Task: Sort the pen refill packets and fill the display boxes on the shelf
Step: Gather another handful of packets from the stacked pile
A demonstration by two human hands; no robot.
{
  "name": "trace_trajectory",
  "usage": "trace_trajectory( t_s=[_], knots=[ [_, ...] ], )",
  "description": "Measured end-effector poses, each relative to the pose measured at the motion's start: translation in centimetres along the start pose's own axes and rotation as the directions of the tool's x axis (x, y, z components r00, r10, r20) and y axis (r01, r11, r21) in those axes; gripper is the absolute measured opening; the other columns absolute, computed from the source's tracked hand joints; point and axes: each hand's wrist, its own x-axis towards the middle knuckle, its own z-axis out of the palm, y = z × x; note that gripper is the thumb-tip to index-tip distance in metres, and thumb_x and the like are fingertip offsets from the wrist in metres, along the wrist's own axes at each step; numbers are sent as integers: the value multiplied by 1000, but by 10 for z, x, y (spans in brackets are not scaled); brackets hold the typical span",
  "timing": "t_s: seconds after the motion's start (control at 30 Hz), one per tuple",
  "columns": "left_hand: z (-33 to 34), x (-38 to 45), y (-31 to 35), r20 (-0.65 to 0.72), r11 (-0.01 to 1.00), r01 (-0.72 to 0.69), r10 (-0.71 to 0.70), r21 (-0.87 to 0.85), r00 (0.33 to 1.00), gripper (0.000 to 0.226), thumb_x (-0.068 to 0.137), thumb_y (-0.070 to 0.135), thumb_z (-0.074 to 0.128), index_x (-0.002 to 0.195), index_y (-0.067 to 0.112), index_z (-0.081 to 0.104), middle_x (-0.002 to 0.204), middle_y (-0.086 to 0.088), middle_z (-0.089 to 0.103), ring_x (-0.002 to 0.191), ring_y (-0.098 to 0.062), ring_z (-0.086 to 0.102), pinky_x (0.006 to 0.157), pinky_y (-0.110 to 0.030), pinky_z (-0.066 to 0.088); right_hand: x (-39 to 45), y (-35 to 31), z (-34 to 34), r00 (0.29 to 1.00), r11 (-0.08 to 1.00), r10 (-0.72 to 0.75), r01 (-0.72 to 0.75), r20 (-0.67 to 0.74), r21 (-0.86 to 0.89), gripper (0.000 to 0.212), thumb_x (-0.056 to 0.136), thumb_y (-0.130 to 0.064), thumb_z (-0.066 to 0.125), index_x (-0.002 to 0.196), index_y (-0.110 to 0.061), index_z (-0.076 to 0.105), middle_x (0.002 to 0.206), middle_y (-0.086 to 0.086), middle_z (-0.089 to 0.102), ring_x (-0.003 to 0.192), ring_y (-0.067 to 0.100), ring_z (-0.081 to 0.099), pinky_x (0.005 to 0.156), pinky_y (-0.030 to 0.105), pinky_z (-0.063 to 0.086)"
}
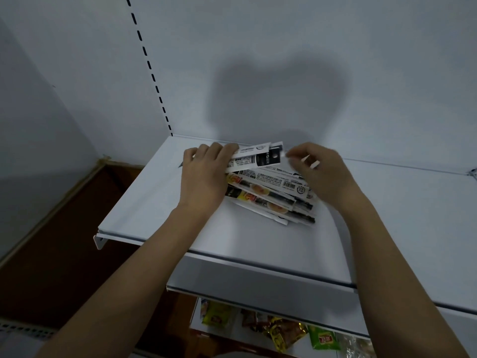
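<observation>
A loose pile of long pen refill packets (273, 192) lies on the white shelf (154, 192), fanned out between my hands. Some packets are white with black print, others carry yellow and red pictures. My left hand (204, 177) grips the left ends of the upper black-and-white packets (258, 156), lifting them slightly off the pile. My right hand (320, 171) hovers at the pile's right end with fingers curled near the packets' tips; the hand is blurred, and whether it touches them I cannot tell. No display box is in view.
The shelf backs onto a white panel with a slotted upright (152, 73) at the left. Below the shelf's front edge (258, 264), a lower shelf holds yellow, green and brown snack bags (284, 332). A brown floor (64, 254) lies to the left.
</observation>
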Motion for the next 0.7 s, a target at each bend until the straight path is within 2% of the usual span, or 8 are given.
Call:
trace_trajectory(
  t_s=[0.1, 0.2, 0.3, 0.4, 0.47, 0.53, 0.6, 0.7],
  knots=[
    [-1, 1, 4, 36, 998, -11, 13, -63, 999, 50, 62, -13, 58, 107, 7, 64, 84, -9, 60, 68, -31, 53, 65, -31, 31, -2, 4, 5, 977, 968, 44, 11, 210, -252, 17, 81, -31, 78, 93, -34, 66, 93, -16, 54, 77, -2, 48, 67, 15, 35],
    [-3, 0, 8, 75, 990, -7, 18, -141, 997, 51, 58, -16, 63, 104, 5, 64, 89, -12, 59, 66, -32, 52, 58, -31, 36, -2, -1, 9, 988, 967, -14, 52, 151, -248, 20, 83, -27, 77, 79, -38, 61, 90, -17, 52, 82, -1, 46, 70, 19, 33],
    [-5, 2, 9, 6, 985, -109, 111, -133, 994, 53, 56, -13, 65, 106, 6, 62, 95, -15, 61, 71, -32, 53, 58, -32, 39, -4, -8, 4, 1000, 999, -26, 26, 0, -36, 20, 87, -11, 69, 82, -30, 64, 86, -16, 62, 80, 5, 57, 71, 20, 42],
    [-3, 6, 11, -57, 974, -222, 219, -51, 974, 46, 71, 1, 65, 116, 10, 57, 105, -13, 62, 84, -29, 50, 63, -37, 42, -3, -11, 3, 999, 986, 0, -6, 37, 165, 30, 83, 4, 65, 86, -26, 70, 82, -15, 71, 77, 2, 66, 72, 24, 55],
    [-2, 9, 16, -42, 963, -269, 268, -2, 962, 43, 78, 5, 62, 120, 12, 54, 110, -12, 62, 93, -29, 48, 66, -40, 43, -2, -10, 3, 989, 964, -35, -4, 142, 265, 22, 79, -7, 72, 86, -28, 70, 85, -10, 73, 84, 12, 70, 81, 38, 59],
    [-5, 13, 19, 4, 956, -290, 290, 34, 957, 49, 77, 6, 68, 124, 12, 54, 110, -10, 63, 97, -30, 48, 69, -42, 42, -4, -9, 2, 978, 946, -111, 50, 176, 319, 23, 73, -20, 80, 95, -20, 72, 93, 0, 75, 91, 19, 72, 84, 39, 59],
    [-13, 16, 22, 67, 950, -302, 297, 83, 953, 48, 82, 19, 71, 125, 14, 53, 101, -8, 62, 89, -30, 50, 70, -40, 38, -6, -7, 0, 969, 916, -168, 85, 183, 393, 22, 81, -4, 76, 102, -11, 72, 98, 4, 76, 94, 20, 73, 84, 35, 58],
    [-23, 18, 26, 138, 941, -305, 286, 145, 948, 46, 85, 49, 64, 115, 14, 59, 86, -4, 61, 72, -27, 54, 68, -36, 36, -10, -10, -2, 962, 859, -146, 7, 231, 511, 22, 87, 7, 66, 105, -3, 70, 97, 6, 75, 90, 20, 72, 77, 29, 56]
  ],
)
